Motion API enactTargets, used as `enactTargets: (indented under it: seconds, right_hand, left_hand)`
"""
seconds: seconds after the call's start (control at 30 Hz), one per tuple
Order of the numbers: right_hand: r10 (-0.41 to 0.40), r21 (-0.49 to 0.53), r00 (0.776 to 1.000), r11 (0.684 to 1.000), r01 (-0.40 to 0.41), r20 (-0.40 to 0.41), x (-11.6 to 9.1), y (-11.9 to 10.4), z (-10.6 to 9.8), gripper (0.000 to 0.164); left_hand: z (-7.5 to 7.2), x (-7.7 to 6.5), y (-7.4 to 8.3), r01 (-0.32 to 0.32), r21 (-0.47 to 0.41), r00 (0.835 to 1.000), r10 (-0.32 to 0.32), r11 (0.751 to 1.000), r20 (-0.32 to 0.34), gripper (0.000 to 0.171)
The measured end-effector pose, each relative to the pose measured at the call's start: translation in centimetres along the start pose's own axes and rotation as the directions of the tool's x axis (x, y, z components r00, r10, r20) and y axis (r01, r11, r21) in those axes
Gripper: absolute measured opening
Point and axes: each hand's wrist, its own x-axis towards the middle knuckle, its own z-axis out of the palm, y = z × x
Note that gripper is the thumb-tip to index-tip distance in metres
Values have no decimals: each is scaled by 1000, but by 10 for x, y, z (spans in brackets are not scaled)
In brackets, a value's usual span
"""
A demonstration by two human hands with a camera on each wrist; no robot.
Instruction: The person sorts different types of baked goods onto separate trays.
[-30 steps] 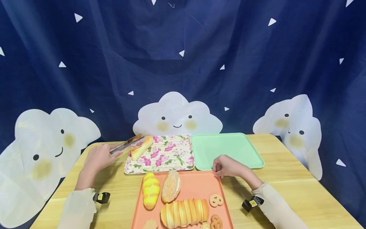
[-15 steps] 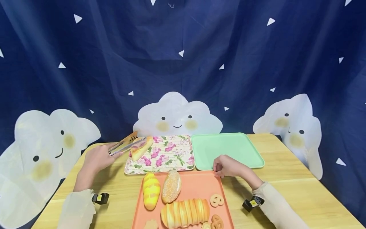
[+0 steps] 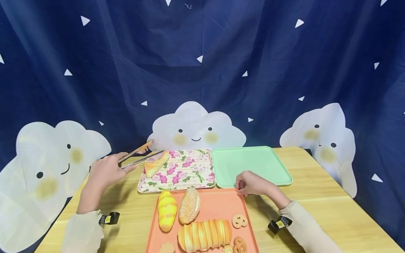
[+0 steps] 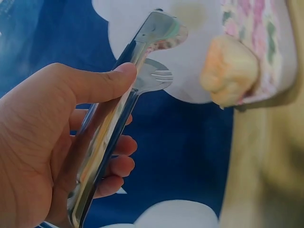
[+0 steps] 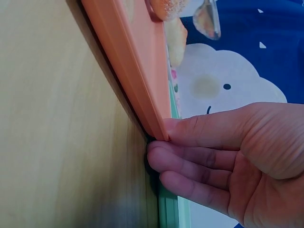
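In my left hand (image 3: 105,174) I hold metal serving tongs (image 4: 107,137), thumb on one arm and fingers round the other. The tongs' arms are spread. In the head view their lower tip overlaps a long golden bread roll (image 3: 155,166), which lies at the left end of the flower-patterned tray (image 3: 193,175); the left wrist view shows the tips apart from the roll. My right hand (image 3: 253,183) pinches the far right corner of the orange tray (image 3: 218,203) between thumb and fingers. That corner is close to the green tray (image 3: 250,165).
On the orange tray lie a yellow bread (image 3: 166,211), a crumb-coated bread (image 3: 190,207), a large ridged loaf (image 3: 205,235) and pretzel-shaped cookies (image 3: 239,221). The wooden table (image 3: 316,196) reaches to a dark blue curtain (image 3: 202,52) at the back.
The tongs' arms have spread apart and come up off the bread roll, which stays on the flower-patterned tray. My left hand has drawn slightly left. My right hand keeps its place.
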Motion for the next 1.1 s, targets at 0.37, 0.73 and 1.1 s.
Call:
enactTargets:
  seconds: [0.37,0.73,1.1]
  right_hand:
    - [-11,-15,1000,1000,11,1,-2,-3,2,10]
    - [-11,-29,1000,1000,11,-11,-1,-3,0,10]
    - [-14,-20,1000,1000,14,-11,-1,-2,1,12]
  left_hand:
    - [-24,-10,43,-125,-46,992,125,991,-12,64]
    - [-27,-23,66,-300,-96,951,305,949,45,53]
    - [-27,-40,78,-387,-73,904,394,919,169,48]
